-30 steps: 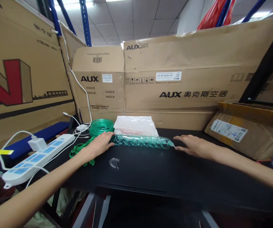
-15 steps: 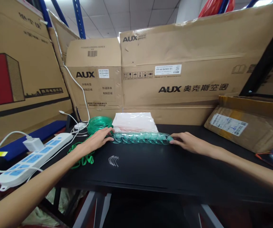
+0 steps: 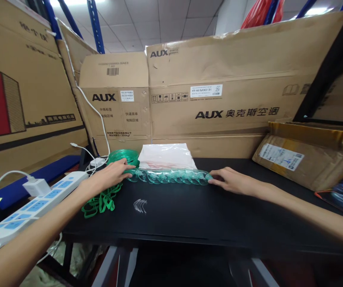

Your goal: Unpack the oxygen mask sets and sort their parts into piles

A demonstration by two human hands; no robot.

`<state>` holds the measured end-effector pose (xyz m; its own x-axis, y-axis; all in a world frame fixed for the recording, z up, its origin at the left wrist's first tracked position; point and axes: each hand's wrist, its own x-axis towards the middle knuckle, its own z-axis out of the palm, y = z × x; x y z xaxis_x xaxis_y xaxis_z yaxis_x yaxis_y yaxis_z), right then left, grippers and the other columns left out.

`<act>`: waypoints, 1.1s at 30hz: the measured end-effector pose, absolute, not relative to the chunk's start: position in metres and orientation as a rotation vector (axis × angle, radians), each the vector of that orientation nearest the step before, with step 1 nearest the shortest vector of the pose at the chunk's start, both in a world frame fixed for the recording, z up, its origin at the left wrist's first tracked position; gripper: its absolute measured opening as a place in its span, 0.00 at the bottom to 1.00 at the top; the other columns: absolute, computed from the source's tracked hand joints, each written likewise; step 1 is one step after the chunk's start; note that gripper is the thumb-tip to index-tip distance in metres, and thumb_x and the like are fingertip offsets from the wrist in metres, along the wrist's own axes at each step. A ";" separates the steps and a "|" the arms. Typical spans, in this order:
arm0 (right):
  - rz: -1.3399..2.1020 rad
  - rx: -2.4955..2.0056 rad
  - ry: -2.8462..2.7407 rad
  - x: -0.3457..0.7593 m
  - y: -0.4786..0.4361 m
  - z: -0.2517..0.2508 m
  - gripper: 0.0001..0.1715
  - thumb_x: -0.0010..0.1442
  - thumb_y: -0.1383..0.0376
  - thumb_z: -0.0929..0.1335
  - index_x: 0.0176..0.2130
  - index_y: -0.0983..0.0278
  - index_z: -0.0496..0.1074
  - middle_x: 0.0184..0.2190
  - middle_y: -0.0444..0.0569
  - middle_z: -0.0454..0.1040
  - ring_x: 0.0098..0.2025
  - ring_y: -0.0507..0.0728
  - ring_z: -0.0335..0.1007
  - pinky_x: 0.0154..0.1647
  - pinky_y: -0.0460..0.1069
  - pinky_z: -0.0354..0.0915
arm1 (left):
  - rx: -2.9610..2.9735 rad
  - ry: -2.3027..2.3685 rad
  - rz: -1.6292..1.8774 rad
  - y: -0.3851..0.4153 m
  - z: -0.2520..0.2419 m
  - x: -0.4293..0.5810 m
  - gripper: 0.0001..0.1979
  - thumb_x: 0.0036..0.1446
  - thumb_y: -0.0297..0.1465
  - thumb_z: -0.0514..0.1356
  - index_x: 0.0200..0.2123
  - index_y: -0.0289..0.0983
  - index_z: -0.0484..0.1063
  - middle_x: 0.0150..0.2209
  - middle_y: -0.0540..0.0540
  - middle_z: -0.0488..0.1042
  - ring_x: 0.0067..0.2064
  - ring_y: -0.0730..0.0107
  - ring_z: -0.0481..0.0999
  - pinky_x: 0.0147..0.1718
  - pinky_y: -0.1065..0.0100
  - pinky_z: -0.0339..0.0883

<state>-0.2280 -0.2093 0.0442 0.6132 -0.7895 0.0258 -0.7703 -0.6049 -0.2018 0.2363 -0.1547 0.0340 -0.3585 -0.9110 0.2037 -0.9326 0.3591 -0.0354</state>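
Observation:
A row of overlapping clear green plastic discs (image 3: 171,176) lies across the black table in front of me. My left hand (image 3: 113,175) has its thumb and fingers closed at the left end of the row, beside a stack of round green plastic pieces (image 3: 122,156). At the right end, my right hand (image 3: 232,181) pinches the last disc between thumb and fingers. Below my left wrist is a tangle of green elastic bands (image 3: 102,201). Several thin, curved, whitish pieces (image 3: 140,205) lie nearer to me, too fine to identify.
White plastic bags (image 3: 165,155) lie behind the row. A white power strip (image 3: 36,207) with cables is at the left. A cardboard box (image 3: 302,155) stands at the right, and large cardboard panels (image 3: 234,79) wall off the back.
My left hand has moved slightly left, and the row of discs reaches further left with it. My right hand stays at the right end. The whole view has shifted a little.

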 end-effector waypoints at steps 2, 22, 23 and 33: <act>-0.146 -2.667 1.314 -0.224 -0.208 0.044 0.21 0.70 0.50 0.65 0.42 0.64 0.76 0.36 0.48 0.79 0.38 0.57 0.75 0.46 0.56 0.69 | 1.719 -2.448 0.240 -0.152 0.045 0.246 0.24 0.68 0.45 0.52 0.57 0.41 0.76 0.42 0.41 0.70 0.41 0.56 0.76 0.44 0.61 0.68; -0.552 -2.465 1.224 -0.144 -0.130 0.052 0.27 0.63 0.43 0.69 0.53 0.53 0.80 0.49 0.50 0.82 0.51 0.66 0.77 0.52 0.56 0.69 | 1.398 -2.533 -0.123 -0.087 0.043 0.109 0.23 0.66 0.46 0.59 0.60 0.47 0.73 0.50 0.45 0.76 0.51 0.55 0.77 0.51 0.61 0.67; -0.550 -2.448 1.201 -0.136 -0.126 0.046 0.27 0.60 0.44 0.71 0.53 0.53 0.80 0.50 0.50 0.82 0.53 0.67 0.76 0.54 0.57 0.69 | 1.381 -2.541 -0.149 -0.088 0.043 0.106 0.23 0.66 0.47 0.60 0.61 0.46 0.72 0.51 0.45 0.76 0.52 0.54 0.77 0.51 0.61 0.67; -0.735 -2.275 1.203 -0.115 -0.109 -0.005 0.25 0.66 0.52 0.70 0.61 0.51 0.73 0.59 0.50 0.75 0.63 0.67 0.66 0.64 0.62 0.61 | 1.558 -2.334 -0.320 -0.063 0.028 0.171 0.17 0.67 0.46 0.57 0.52 0.46 0.76 0.55 0.47 0.75 0.55 0.57 0.76 0.56 0.61 0.67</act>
<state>-0.1154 -0.1086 -0.0048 0.4748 -0.8467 0.2403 -0.6003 -0.5112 -0.6151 0.1712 -0.0635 0.0278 -0.3565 -0.9243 0.1363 -0.8536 0.3815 0.3546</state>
